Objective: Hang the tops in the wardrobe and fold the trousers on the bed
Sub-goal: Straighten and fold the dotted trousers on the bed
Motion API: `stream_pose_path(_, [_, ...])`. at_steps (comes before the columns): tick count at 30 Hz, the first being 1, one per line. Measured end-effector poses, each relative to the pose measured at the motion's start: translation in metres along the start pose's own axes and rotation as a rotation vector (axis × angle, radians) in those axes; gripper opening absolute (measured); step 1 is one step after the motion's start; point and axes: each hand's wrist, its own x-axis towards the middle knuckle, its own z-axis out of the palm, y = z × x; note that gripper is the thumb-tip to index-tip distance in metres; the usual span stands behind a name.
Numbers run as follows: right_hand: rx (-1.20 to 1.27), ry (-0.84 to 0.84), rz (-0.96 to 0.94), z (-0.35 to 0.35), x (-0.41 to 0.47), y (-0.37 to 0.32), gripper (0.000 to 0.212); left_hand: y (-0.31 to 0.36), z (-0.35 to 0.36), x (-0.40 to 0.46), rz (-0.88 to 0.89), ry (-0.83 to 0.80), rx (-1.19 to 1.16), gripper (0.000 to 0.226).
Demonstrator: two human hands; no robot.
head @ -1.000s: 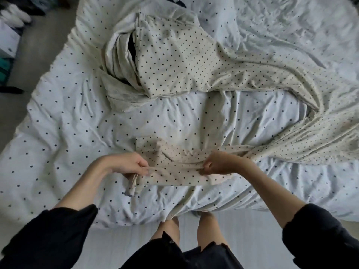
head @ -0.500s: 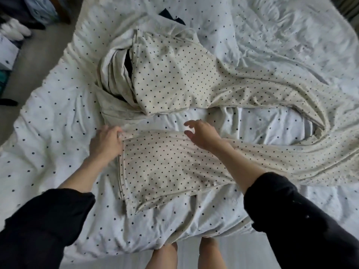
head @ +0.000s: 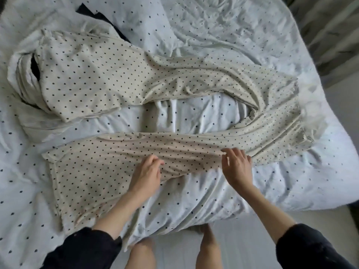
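Both hands work the near leg: the left hand (head: 147,172) lies loosely on the cloth, the right hand (head: 236,164) pinches a crease. The dotted trousers (head: 108,78) sprawl across the bed (head: 252,45), smoothed but apparently unfolded.

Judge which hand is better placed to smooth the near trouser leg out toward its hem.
Left, probably. The left hand rests on the near leg of the dotted trousers, nearer the hem; the right hand pinches fabric nearer the waist end.
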Motion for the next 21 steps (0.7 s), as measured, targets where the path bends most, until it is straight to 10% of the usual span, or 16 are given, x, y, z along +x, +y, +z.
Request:
stream_pose_path(9, [0.482,0.015,0.623,-0.044,0.060,0.184,0.018,0.166,0.101,0.053,0.127,0.010,-0.019,0.011])
stream_pose_path(14, [0.949,-0.019,0.992,-0.045,0.094,0.248,0.060,0.189,0.120,0.071,0.079,-0.051,0.337,0.064])
stream_pose_path(21, [1.296,0.144,1.169,-0.063,0.129,0.281,0.044,0.195,0.120,0.078,0.096,0.038,0.519,0.074])
